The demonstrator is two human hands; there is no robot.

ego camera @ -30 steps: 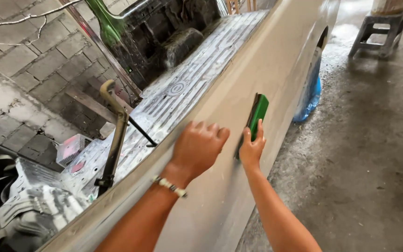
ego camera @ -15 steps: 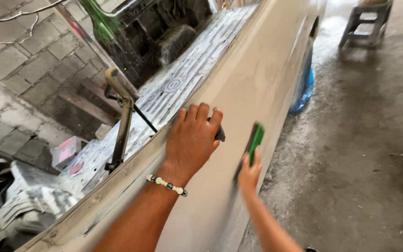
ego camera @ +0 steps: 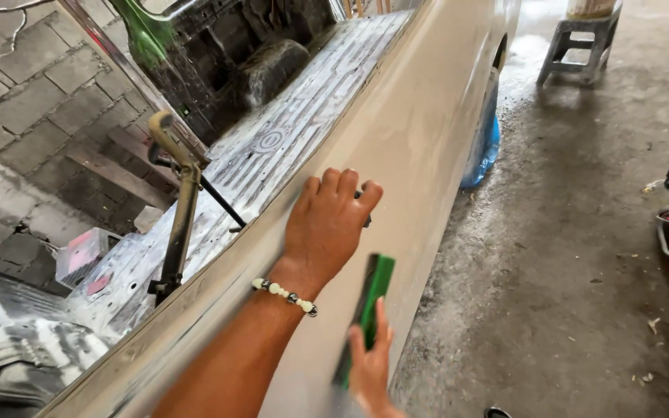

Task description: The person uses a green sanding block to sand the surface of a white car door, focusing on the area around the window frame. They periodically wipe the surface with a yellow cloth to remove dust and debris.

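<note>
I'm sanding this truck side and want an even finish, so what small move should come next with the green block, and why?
Probably slide the green sanding block back up along the beige side panel. The right hand holds it low on the panel, below the left hand resting flat higher up, and the surface above looks dull and unevenly dusty.

At the centre of the frame we see our left hand [ego camera: 327,228], bare, with a bracelet of pale round beads and a few dark ones [ego camera: 285,295] about the wrist. Our right hand [ego camera: 369,364], at the bottom edge, is bare too; both forearms are sleeveless.
</note>
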